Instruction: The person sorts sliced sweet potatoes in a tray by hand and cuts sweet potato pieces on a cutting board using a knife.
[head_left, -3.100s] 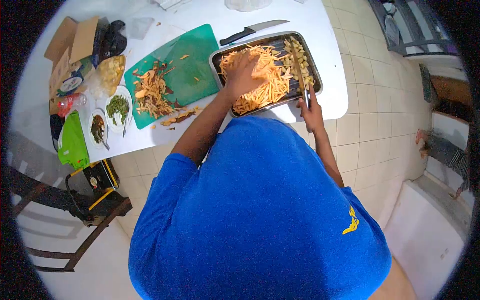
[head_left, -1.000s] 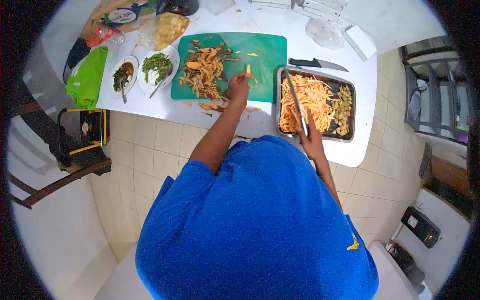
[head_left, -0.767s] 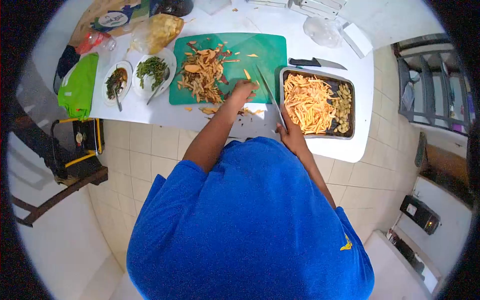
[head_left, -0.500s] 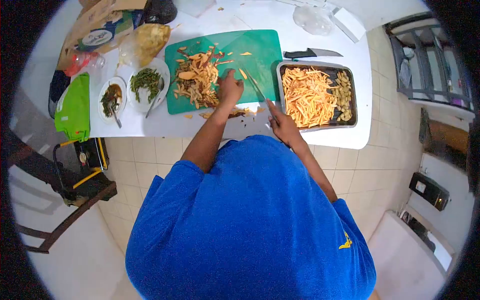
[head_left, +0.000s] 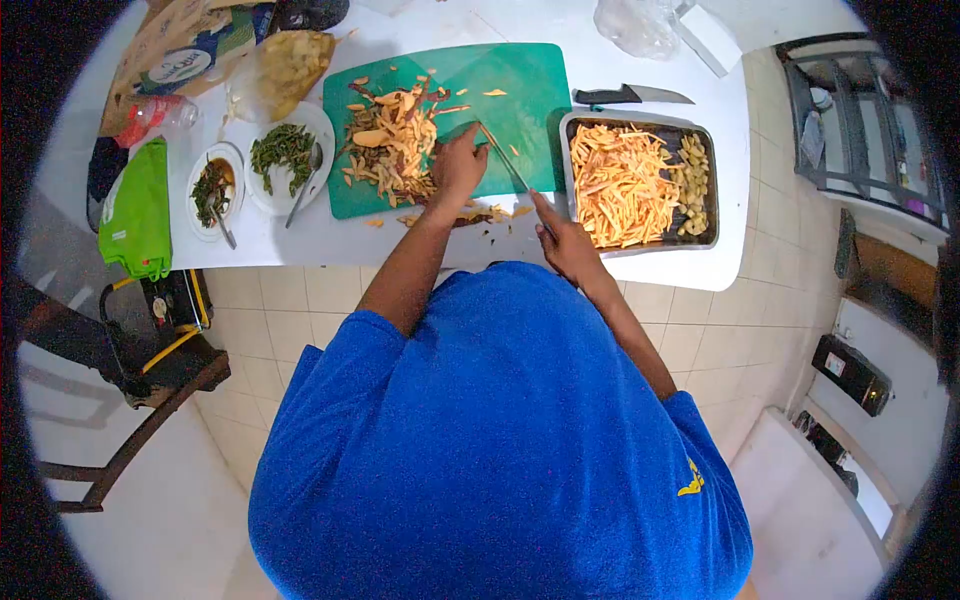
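My right hand is wrapped round the handle of a knife, whose blade slants up and left over the green cutting board. Beside the blade tip, my left hand rests on the board with bent fingers. An orange strip lies at those fingertips; whether they pinch it is unclear. Left of this hand is a heap of orange slices and peelings, possibly sweet potato. Right of the board, a dark baking tray holds cut orange sticks and paler chunks.
A second knife with a black handle lies above the tray. Two plates of greens with spoons stand left of the board, near a plastic bag of yellowish pieces and a green bag. Scraps lie along the board's front edge.
The knife tip and my left fingertips have come together at the orange strip, which lay between them before. The whole view has shifted slightly.
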